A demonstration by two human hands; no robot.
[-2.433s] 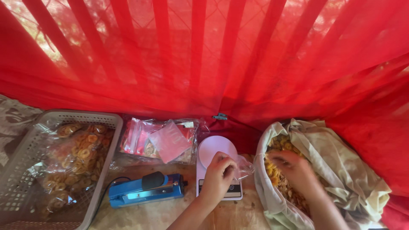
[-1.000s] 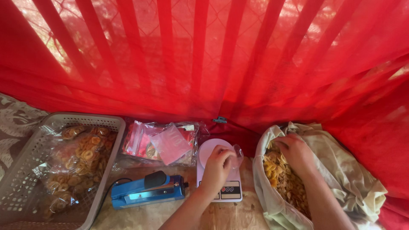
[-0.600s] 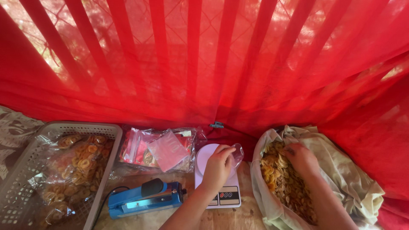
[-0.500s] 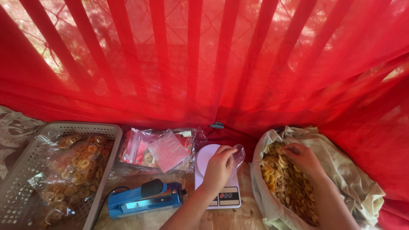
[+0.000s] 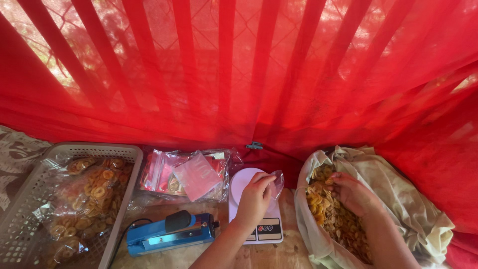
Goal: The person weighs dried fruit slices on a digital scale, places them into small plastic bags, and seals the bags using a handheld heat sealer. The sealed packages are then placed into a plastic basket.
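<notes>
The left hand [image 5: 255, 199] is pinching a clear bag [image 5: 277, 183] over the white scale [image 5: 251, 206]; the right hand [image 5: 351, 192] (fingers curled) is scooping chips [image 5: 331, 219] and should be keeping the bag mouth wide.

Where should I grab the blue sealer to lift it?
Grip the sealer across its long blue body near the middle, coming from above. It lies flat on the table, and the black knob on top and the cord at its left end leave the midsection free.
</notes>
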